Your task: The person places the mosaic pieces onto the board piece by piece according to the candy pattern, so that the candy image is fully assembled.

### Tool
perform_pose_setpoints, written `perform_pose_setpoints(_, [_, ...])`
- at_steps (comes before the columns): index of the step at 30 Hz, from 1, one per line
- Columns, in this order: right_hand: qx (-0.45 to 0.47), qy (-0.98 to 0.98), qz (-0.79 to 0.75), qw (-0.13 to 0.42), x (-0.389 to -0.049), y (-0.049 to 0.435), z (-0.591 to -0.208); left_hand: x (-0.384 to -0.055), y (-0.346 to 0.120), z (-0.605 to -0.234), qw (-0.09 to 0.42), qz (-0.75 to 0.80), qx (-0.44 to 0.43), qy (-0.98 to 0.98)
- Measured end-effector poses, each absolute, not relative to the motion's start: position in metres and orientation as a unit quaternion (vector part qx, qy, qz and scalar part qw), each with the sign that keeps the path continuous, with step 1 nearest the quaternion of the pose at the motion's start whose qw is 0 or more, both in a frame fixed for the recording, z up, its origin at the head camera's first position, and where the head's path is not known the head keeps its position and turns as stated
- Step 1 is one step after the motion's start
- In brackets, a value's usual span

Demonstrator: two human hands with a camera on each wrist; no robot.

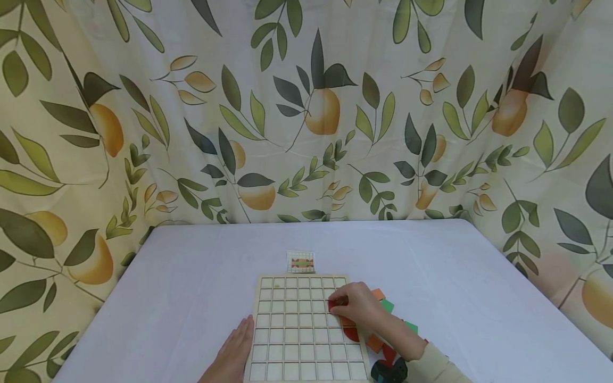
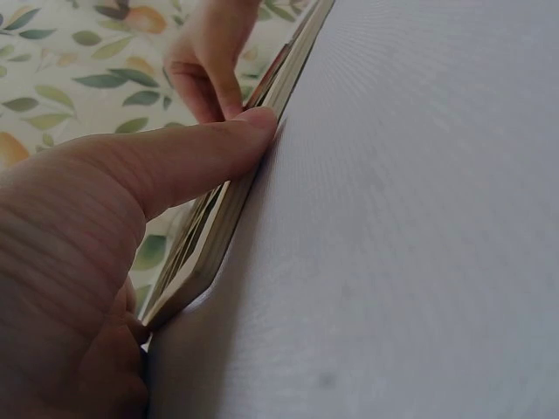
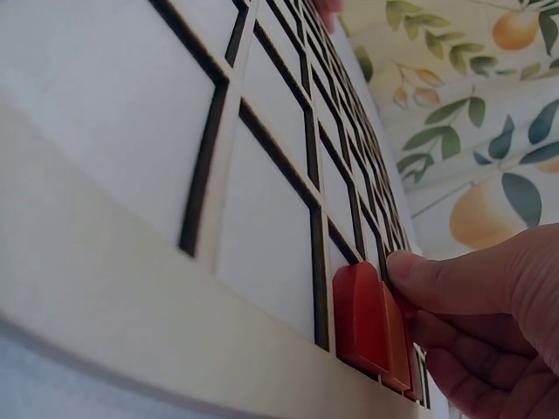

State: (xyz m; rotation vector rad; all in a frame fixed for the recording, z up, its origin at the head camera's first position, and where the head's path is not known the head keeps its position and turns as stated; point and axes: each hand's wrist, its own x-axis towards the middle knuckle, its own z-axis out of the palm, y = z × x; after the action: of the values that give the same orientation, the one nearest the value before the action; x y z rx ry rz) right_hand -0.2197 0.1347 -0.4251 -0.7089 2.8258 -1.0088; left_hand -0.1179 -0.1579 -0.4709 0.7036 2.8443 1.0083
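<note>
A wooden board (image 1: 292,336) with a raised grid of white squares lies on the table. My left hand (image 1: 234,347) rests along its left edge, fingers straight; in the left wrist view the thumb (image 2: 201,155) touches the board's rim. Over the right-hand column, my right hand (image 1: 358,304) pinches a red tile (image 1: 331,305) between thumb and fingers. Just nearer in that column sit an orange tile (image 3: 396,340) and a red tile with a rounded edge (image 3: 360,319). The fingers partly hide the pinched tile.
Loose orange, green and red tiles lie right of the board, including a green tile (image 1: 411,327), partly behind the right forearm. A dark object (image 1: 390,371) is near the right wrist. Behind the board stands a small pattern card (image 1: 301,262). A leaf-and-fruit curtain (image 1: 306,106) hangs behind the white table (image 1: 191,276).
</note>
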Motion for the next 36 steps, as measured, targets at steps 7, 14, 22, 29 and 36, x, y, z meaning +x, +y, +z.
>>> perform_pose_setpoints(7, [-0.224,0.917,-0.328,0.027,-0.2194,0.1345,-0.4261,-0.1185,-0.1580,-0.4710,0.031,0.328,0.215,0.920])
perform_pose_setpoints(14, [-0.232,0.909,-0.345,0.029,-0.2217,0.1356,-0.4282,-0.1184,-0.1575,-0.4704,0.033,0.328,0.216,0.919])
perform_pose_setpoints(22, [-0.219,0.911,-0.347,0.029,-0.2209,0.1352,-0.4289,-0.1180,-0.1560,-0.4696,0.025,0.324,0.224,0.919])
perform_pose_setpoints(29, [-0.229,0.915,-0.330,0.035,-0.2205,0.1358,-0.4276,-0.1182,-0.1564,-0.4710,0.019,0.324,0.229,0.918])
perform_pose_setpoints(36, [-0.250,0.909,-0.332,0.016,-0.2193,0.1427,-0.4271,-0.1179,-0.1574,-0.4714,0.030,0.332,0.217,0.917])
